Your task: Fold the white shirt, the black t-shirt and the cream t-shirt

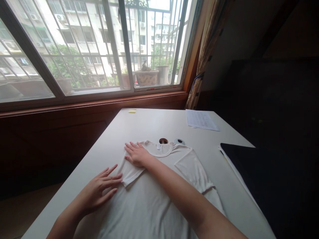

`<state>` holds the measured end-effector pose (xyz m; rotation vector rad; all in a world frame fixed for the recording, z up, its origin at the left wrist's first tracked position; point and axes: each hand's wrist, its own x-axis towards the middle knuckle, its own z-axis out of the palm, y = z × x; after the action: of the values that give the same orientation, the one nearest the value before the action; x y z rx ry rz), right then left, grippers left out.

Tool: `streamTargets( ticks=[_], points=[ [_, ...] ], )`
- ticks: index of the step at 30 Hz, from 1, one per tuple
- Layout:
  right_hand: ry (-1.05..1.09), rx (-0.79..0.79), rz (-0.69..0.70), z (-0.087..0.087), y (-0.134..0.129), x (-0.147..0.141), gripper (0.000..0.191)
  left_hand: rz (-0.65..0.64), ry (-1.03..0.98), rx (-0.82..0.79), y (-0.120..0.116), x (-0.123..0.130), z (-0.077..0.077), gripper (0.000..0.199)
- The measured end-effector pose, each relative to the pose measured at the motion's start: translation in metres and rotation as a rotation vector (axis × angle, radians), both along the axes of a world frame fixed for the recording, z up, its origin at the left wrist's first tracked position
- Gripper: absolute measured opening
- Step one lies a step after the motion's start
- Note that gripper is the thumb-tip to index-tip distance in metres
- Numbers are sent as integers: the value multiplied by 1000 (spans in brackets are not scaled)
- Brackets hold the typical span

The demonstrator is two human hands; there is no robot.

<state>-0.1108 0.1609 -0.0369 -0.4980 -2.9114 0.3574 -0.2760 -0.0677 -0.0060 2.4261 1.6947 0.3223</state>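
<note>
A white short-sleeved T-shirt (149,205) lies spread on the white table, its collar pointing away from me. My right hand (136,154) rests flat on the shirt's left shoulder area beside the collar, fingers stretched out, and that forearm crosses over the shirt's body. Near the hem of the left sleeve is my left hand (102,186), its fingers spread apart; the fingertips reach the sleeve's edge, and I cannot tell whether they press on it. Some creases run through the sleeve on the right side. Part of the shirt is hidden under my right forearm.
Just beyond the collar are a brown tape roll (163,141) and a pale roll (179,141). Printed papers (202,120) and a yellow sticky note (132,111) lie at the table's (159,124) far end. Dark fabric (246,169) covers the right edge. A barred window stands behind.
</note>
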Motion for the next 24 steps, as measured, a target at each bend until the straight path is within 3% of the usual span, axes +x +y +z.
streamTargets(
  ticks=[5, 9, 12, 17, 21, 24],
  points=[
    [57, 58, -52, -5, 4, -3, 57, 0, -29, 54, -1, 4, 6, 35],
    [171, 123, -80, 0, 8, 14, 49, 23, -107, 168, 0, 7, 3, 29],
    [268, 117, -142, 8, 18, 50, 45, 36, -154, 238, 4, 6, -4, 25],
    [315, 121, -341, 19, 48, 145, 39, 53, -61, 307, 21, 7, -14, 28],
    [292, 136, -486, 13, 62, 210, 35, 63, 7, 300, 46, 17, -14, 33],
    [265, 135, -462, 2, 61, 230, 36, 55, 32, 281, 78, 37, -12, 38]
  ],
)
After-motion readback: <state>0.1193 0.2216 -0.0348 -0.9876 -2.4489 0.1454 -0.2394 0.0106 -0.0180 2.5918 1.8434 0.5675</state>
